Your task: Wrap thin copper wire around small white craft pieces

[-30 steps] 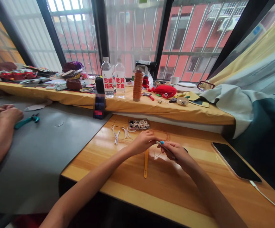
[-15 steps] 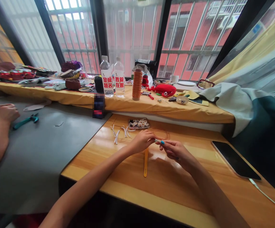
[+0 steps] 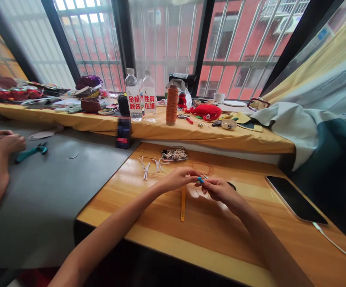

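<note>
While the left hand [image 3: 181, 178] and right hand [image 3: 219, 189] pinch something small [image 3: 200, 180], bottles [image 3: 134, 101] read 金榜题名, 胜算在握.

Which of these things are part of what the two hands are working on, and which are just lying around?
Seemingly in use:
- small blue piece, at the fingertips of the left hand and right hand
- perhaps white strips, tray of small bits

Probably just lying about:
- phone
- water bottles
- red stuffed item
</note>
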`<action>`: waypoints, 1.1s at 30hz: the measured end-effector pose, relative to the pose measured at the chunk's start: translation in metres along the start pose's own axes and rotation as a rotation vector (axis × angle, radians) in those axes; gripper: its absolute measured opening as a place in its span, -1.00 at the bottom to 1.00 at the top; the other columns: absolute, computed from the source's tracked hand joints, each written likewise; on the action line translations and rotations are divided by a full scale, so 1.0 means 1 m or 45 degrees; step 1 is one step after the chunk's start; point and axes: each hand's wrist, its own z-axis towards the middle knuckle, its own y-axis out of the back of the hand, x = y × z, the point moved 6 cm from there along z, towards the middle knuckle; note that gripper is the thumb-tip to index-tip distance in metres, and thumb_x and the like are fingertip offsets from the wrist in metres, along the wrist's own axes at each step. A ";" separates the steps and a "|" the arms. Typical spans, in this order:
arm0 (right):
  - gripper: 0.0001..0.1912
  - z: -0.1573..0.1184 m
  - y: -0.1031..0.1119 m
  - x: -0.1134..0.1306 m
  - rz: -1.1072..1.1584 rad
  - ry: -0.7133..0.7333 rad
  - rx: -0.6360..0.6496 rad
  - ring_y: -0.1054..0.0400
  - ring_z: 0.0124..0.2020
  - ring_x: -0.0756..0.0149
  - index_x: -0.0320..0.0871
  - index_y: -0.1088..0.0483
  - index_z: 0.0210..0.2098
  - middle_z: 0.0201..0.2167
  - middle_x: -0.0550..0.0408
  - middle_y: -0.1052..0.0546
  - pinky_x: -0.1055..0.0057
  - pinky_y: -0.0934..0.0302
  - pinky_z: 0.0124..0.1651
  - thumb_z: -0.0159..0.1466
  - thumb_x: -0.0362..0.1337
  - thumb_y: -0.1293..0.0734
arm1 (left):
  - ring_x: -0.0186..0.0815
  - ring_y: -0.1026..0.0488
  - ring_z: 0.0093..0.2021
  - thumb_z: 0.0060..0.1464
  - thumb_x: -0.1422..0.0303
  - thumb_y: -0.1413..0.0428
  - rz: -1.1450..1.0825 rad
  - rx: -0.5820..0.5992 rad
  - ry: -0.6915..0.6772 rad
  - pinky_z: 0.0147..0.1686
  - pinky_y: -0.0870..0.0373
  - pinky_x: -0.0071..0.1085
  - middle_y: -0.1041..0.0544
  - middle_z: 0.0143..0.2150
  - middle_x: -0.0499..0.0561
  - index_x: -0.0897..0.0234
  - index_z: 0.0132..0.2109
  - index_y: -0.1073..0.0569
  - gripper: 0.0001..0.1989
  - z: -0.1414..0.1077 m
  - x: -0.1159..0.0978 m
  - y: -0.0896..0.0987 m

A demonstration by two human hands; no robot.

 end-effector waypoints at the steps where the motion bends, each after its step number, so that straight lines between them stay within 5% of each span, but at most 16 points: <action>1: -0.59 0.000 -0.001 -0.001 0.011 -0.013 0.016 0.16 -0.74 0.65 -0.25 -0.33 -0.45 -0.67 0.25 -0.19 0.51 0.38 -0.66 -0.02 0.03 -0.26 | -0.41 -0.33 -0.28 0.00 0.29 0.03 0.020 -0.001 0.005 -0.26 -0.20 -0.55 -0.45 -0.32 0.00 0.36 -0.28 -0.42 -0.76 0.000 0.001 0.000; 7: -0.71 -0.008 -0.004 -0.005 0.174 -0.066 0.144 0.17 -0.67 0.61 -0.15 -0.28 -0.35 -0.65 0.29 -0.08 0.56 0.34 -0.63 0.02 -0.10 -0.29 | -0.45 -0.29 -0.41 0.02 0.31 0.07 0.070 0.019 0.091 -0.38 -0.20 -0.56 -0.40 -0.44 -0.04 0.38 -0.35 -0.39 -0.77 0.001 0.009 0.000; 13: -0.73 -0.007 0.002 -0.004 0.061 -0.066 0.055 0.15 -0.66 0.62 -0.20 -0.26 -0.40 -0.60 0.24 -0.16 0.55 0.33 -0.63 0.04 -0.11 -0.26 | -0.51 -0.29 -0.49 -0.01 0.26 0.04 -0.210 0.130 0.126 -0.48 -0.22 -0.58 -0.38 -0.40 -0.04 0.36 -0.27 -0.34 -0.76 -0.002 0.011 -0.007; 20: -0.68 -0.011 -0.004 -0.001 0.094 -0.087 0.131 0.22 -0.65 0.59 -0.18 -0.23 -0.40 -0.64 0.28 -0.01 0.55 0.38 -0.64 0.08 -0.03 -0.20 | -0.60 -0.08 -0.66 -0.02 0.32 0.04 -0.223 0.111 0.298 -0.69 0.00 -0.64 -0.35 -0.45 -0.09 0.35 -0.27 -0.34 -0.80 -0.003 0.009 -0.005; 26: -0.70 -0.014 -0.003 0.000 0.215 -0.145 0.128 0.21 -0.65 0.61 -0.17 -0.25 -0.35 -0.61 0.26 -0.07 0.55 0.42 -0.64 0.05 -0.07 -0.24 | -0.52 -0.16 -0.52 -0.01 0.40 0.06 -0.106 -0.020 0.201 -0.52 -0.11 -0.62 -0.26 -0.54 -0.11 0.39 -0.38 -0.35 -0.86 0.001 0.010 0.006; 33: -0.69 0.001 0.005 -0.013 -0.032 -0.129 -0.036 0.09 -0.66 0.60 -0.21 -0.33 -0.40 -0.60 0.21 -0.23 0.55 0.32 -0.64 0.00 -0.08 -0.26 | -0.44 -0.26 -0.32 0.02 0.44 0.08 0.233 -0.131 -0.165 -0.31 -0.19 -0.56 -0.32 -0.34 0.00 0.36 -0.38 -0.34 -0.87 0.001 0.003 0.004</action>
